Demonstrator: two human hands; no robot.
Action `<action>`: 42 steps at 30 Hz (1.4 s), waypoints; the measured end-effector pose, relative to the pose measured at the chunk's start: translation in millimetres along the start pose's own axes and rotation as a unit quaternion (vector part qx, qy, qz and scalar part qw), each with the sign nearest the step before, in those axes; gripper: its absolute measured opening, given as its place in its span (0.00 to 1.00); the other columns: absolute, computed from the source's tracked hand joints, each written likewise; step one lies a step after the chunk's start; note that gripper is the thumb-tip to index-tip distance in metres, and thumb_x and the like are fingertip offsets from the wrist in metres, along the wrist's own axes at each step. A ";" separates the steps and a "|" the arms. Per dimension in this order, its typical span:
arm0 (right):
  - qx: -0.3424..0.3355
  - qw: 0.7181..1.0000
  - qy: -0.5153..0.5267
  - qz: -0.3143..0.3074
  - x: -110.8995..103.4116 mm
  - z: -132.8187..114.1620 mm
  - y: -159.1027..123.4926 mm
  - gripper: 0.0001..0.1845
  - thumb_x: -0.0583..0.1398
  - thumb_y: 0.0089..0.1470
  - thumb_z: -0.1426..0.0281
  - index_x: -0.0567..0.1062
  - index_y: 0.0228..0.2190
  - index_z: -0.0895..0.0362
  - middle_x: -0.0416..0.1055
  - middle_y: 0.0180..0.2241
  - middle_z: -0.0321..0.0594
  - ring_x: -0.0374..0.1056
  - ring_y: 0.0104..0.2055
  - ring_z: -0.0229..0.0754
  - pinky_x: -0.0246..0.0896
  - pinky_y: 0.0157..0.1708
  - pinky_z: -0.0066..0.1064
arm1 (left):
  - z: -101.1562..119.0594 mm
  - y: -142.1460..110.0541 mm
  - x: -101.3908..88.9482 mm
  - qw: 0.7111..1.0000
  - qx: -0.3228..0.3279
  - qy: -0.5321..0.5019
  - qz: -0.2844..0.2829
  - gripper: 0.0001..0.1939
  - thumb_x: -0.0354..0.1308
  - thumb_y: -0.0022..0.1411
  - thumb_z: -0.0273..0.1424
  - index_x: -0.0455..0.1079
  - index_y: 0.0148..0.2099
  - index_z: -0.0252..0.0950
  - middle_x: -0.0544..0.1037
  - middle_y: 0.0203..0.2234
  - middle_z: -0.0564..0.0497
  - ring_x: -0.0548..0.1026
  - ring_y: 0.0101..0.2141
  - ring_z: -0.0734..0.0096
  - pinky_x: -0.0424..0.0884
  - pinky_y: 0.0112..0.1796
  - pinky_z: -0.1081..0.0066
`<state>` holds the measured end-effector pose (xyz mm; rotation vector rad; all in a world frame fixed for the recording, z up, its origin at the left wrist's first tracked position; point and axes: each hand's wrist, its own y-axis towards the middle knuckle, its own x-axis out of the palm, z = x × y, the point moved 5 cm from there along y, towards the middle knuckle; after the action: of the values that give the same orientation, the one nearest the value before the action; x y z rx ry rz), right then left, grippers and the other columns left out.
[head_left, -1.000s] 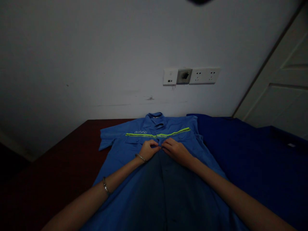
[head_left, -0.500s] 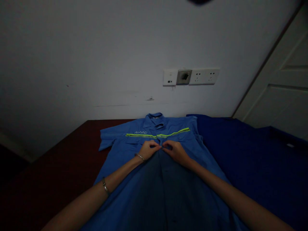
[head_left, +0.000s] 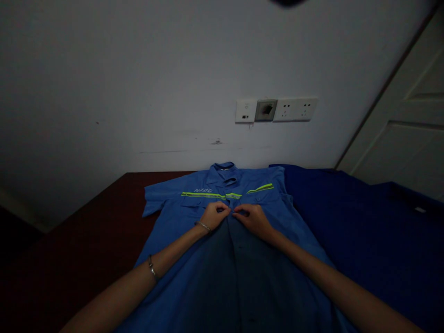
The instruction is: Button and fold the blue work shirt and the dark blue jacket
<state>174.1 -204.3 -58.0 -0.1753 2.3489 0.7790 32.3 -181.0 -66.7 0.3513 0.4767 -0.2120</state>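
Observation:
A blue short-sleeved work shirt lies face up, its collar toward the wall and a yellow-green stripe across the chest. My left hand pinches the edge of its front opening just below the stripe, thumb and forefinger together. Facing it, my right hand pinches the other side of the opening, its fingertips almost touching those of the left. Whatever button sits between the fingertips is too small and dark to make out. Below the hands the two front edges run down together, in shadow.
The shirt rests on a dark red-brown table. A darker blue cloth is spread at the right. Behind stands a white wall with sockets and a switch; a white panelled door is at the far right.
Both hands keep their pinch at the shirt front, with only slight shifts of the fingertips. The stripe on the right half of the chest now shows a fold-like break.

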 end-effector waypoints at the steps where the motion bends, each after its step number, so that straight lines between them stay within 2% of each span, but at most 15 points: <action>1: 0.001 1.000 -0.001 -0.005 -0.4 -0.9 0.3 0.06 0.59 0.47 0.70 0.76 0.30 0.55 0.75 0.30 0.39 0.70 0.29 0.40 0.63 0.32 0.31 | -0.2 0.1 0.2 1.000 -0.002 0.003 0.000 0.07 0.55 0.51 0.28 0.72 0.25 0.33 0.74 0.22 0.53 0.70 0.27 0.74 0.66 0.32 0.74; 5: 0.003 0.999 -0.030 -0.033 -2.4 -4.7 2.3 0.08 0.58 0.48 0.71 0.77 0.30 0.56 0.75 0.31 0.39 0.70 0.30 0.41 0.63 0.33 0.31 | -1.2 0.4 1.3 1.000 -0.005 0.009 0.004 0.06 0.54 0.50 0.26 0.70 0.24 0.33 0.73 0.21 0.53 0.70 0.27 0.74 0.66 0.32 0.74; 9: -0.044 0.989 -0.132 -0.052 -4.3 -14.2 3.0 0.09 0.56 0.49 0.72 0.76 0.31 0.55 0.74 0.31 0.41 0.68 0.34 0.42 0.61 0.35 0.31 | 3.7 -2.3 2.1 0.999 0.019 0.031 0.025 0.04 0.54 0.49 0.23 0.70 0.27 0.33 0.72 0.23 0.52 0.69 0.28 0.73 0.66 0.33 0.73; 13: -0.111 0.964 -0.234 -0.055 -4.3 -25.7 1.5 0.10 0.54 0.51 0.73 0.75 0.30 0.56 0.72 0.31 0.44 0.64 0.39 0.43 0.61 0.35 0.31 | 19.1 -11.1 -1.0 0.987 0.106 0.087 0.089 0.17 0.55 0.48 0.21 0.69 0.43 0.36 0.71 0.38 0.47 0.68 0.40 0.68 0.65 0.42 0.66; 15: -0.144 0.951 -0.269 -0.055 -3.6 -29.5 0.4 0.10 0.53 0.52 0.74 0.74 0.30 0.57 0.71 0.31 0.45 0.62 0.41 0.44 0.61 0.35 0.30 | 25.9 -15.4 1.5 0.975 0.162 0.131 0.077 0.18 0.54 0.51 0.22 0.69 0.45 0.37 0.67 0.45 0.45 0.64 0.47 0.64 0.61 0.49 0.61; 18: -0.179 0.933 -0.307 -0.055 -2.9 -31.2 -0.7 0.10 0.52 0.53 0.74 0.74 0.31 0.58 0.70 0.33 0.46 0.60 0.42 0.45 0.61 0.34 0.30 | 26.2 -17.4 5.9 0.962 0.200 0.185 0.036 0.13 0.53 0.54 0.25 0.71 0.43 0.38 0.66 0.48 0.46 0.61 0.50 0.62 0.57 0.51 0.58; 22: -0.211 0.917 -0.331 -0.063 -1.4 -30.6 -1.2 0.09 0.52 0.54 0.74 0.73 0.34 0.59 0.68 0.36 0.46 0.59 0.42 0.45 0.60 0.35 0.32 | 17.2 -13.7 6.9 0.960 0.190 0.205 -0.003 0.10 0.56 0.53 0.27 0.73 0.39 0.39 0.69 0.45 0.46 0.64 0.47 0.61 0.59 0.49 0.58; 25: -0.238 0.907 -0.343 -0.066 0.9 -30.6 -1.4 0.09 0.53 0.54 0.74 0.73 0.34 0.59 0.68 0.36 0.46 0.59 0.43 0.45 0.59 0.41 0.36 | 11.4 -9.8 5.9 0.966 0.168 0.194 -0.019 0.09 0.56 0.53 0.26 0.73 0.37 0.39 0.70 0.44 0.46 0.65 0.46 0.63 0.60 0.48 0.59; 33: -0.319 0.875 -0.360 -0.058 -0.9 -34.3 -5.9 0.12 0.50 0.56 0.75 0.73 0.36 0.58 0.69 0.37 0.43 0.60 0.43 0.44 0.48 0.52 0.45 | -3.7 1.7 4.0 0.986 0.108 0.126 -0.027 0.03 0.60 0.51 0.28 0.74 0.30 0.37 0.73 0.39 0.47 0.68 0.43 0.65 0.61 0.47 0.62; 37: -0.326 0.883 -0.335 -0.047 -3.8 -33.4 -5.3 0.12 0.50 0.56 0.75 0.73 0.35 0.59 0.70 0.35 0.41 0.61 0.42 0.43 0.48 0.52 0.46 | -7.8 4.4 3.0 0.991 0.095 0.095 -0.013 0.01 0.62 0.49 0.28 0.74 0.28 0.37 0.75 0.36 0.48 0.69 0.41 0.66 0.63 0.46 0.64; 42: -0.211 0.945 -0.250 -0.022 -4.9 -21.7 1.4 0.09 0.55 0.53 0.68 0.73 0.34 0.58 0.68 0.38 0.45 0.61 0.43 0.44 0.58 0.41 0.40 | -6.9 4.4 2.7 0.991 0.100 0.089 -0.020 0.02 0.62 0.48 0.28 0.74 0.29 0.36 0.75 0.36 0.47 0.70 0.39 0.67 0.63 0.45 0.65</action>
<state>165.7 -216.0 -40.9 -0.1847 1.6775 1.1482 33.0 -174.7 -72.6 0.5608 0.6412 -0.2689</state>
